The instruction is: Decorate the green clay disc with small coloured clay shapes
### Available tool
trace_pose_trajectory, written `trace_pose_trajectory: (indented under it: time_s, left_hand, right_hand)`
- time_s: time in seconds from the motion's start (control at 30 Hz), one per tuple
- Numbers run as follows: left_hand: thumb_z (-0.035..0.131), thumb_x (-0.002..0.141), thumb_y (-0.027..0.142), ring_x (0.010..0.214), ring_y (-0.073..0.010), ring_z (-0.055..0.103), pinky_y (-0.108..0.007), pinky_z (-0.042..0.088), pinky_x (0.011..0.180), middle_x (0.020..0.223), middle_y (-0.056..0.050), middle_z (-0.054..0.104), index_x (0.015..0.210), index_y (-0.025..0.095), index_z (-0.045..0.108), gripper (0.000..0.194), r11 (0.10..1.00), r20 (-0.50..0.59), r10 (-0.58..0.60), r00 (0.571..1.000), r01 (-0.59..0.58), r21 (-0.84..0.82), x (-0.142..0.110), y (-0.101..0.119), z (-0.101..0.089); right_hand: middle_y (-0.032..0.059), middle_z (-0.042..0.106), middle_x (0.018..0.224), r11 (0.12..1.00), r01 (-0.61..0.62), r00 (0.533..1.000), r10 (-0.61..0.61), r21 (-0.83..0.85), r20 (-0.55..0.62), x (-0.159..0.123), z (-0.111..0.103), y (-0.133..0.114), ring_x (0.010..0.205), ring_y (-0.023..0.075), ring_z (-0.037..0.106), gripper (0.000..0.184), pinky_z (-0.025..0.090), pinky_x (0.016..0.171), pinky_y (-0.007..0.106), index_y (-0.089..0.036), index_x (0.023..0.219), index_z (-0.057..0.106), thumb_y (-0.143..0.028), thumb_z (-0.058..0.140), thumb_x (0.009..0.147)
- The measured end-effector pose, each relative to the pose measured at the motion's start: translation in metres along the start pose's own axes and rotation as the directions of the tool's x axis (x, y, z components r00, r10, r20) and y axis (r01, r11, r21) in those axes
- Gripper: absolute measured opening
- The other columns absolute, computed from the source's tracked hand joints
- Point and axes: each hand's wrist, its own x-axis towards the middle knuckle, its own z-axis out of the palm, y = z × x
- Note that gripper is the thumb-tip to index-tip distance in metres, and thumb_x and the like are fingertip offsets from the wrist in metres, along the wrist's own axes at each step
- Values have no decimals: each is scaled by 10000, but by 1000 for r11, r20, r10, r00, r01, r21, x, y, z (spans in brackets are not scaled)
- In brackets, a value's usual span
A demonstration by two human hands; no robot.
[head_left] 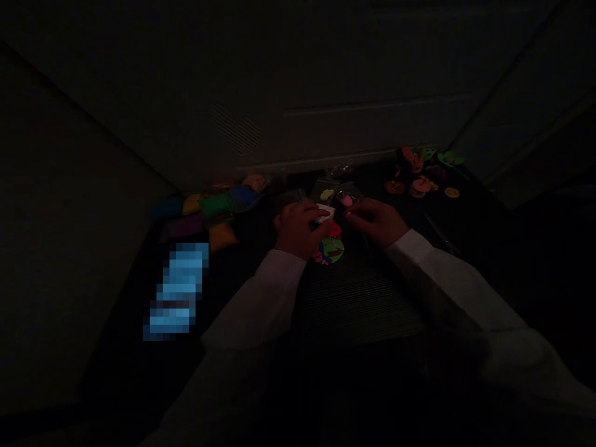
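The scene is very dark. My left hand [300, 231] has its curved fingers over a small white piece [326, 213], perhaps paper or a packet, gripping its edge. Just below lies a green round disc [334, 249] with red, blue and pink clay-like shapes on it, partly covered by that hand. My right hand [379, 222] is closed in a pinch to the right of the disc; a tiny pale speck shows at its fingertips, too small to name. Beyond the hands are a pink lump [347, 200] in a clear bag and a pale yellow lump [326, 195].
Bags of coloured clay-like material, among them a green bag [216, 205] and an orange bag [222, 236], lie at the left. A lit, blurred-out screen [179, 288] is nearer. Several colourful shaped pieces [421, 186] sit far right, beside a thin tool [440, 233]. A wall [349, 74] rises behind.
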Motion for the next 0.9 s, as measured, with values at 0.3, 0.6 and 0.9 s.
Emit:
trace_pose_trajectory:
  time_s: [0.3, 0.6, 0.9]
  left_hand:
    - [562, 706, 328, 1014, -189, 477, -385, 353, 896, 989, -22, 590, 837, 228, 638, 182, 990, -47, 137, 989, -138, -16, -52, 2, -48]
    - [545, 725, 260, 964, -186, 498, -394, 397, 860, 935, -31, 585, 855, 211, 613, 154, 996, -34, 84, 996, -83, 18, -93, -33, -37]
    - [542, 730, 205, 1000, -194, 469, -402, 423, 841, 989, -27, 542, 938, 236, 560, 211, 997, 64, 82, 995, -82, -2, -99, -33, -33]
  right_hand:
    - [1, 607, 755, 990, -122, 992, 120, 70, 37, -56, -24, -48, 696, 119, 554, 196, 420, 636, 249, -201, 828, 587, -366, 514, 751]
    - [28, 611, 790, 993, -75, 977, 91, -88, 192, -103, 9, -48, 767, 145, 548, 110, 384, 719, 323, -184, 796, 575, -272, 518, 761]
    - [1, 605, 787, 988, 7, 984, 20, -152, 176, -100, 12, -47, 761, 137, 522, 97, 329, 702, 326, -182, 804, 540, -224, 573, 723]
